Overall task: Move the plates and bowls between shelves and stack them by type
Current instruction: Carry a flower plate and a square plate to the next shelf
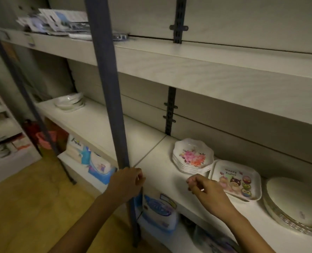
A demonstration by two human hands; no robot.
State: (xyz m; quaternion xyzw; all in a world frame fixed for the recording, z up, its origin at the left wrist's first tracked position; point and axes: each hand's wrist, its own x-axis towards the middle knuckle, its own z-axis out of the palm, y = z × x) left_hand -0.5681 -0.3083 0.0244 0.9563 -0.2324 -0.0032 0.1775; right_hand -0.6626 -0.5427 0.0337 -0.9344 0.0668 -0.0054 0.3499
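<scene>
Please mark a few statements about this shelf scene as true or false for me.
1. The left hand grips the upright post. True.
2. The right hand holds a floral plate. False: its fingers are curled on nothing visible, just in front of the square cartoon plate.
3. The floral plates sit in a stack to the left of the square cartoon plate. True.
4. The white bowls stand on the top shelf. False: they are on the middle shelf, the same level as the plates, far to the left.
</scene>
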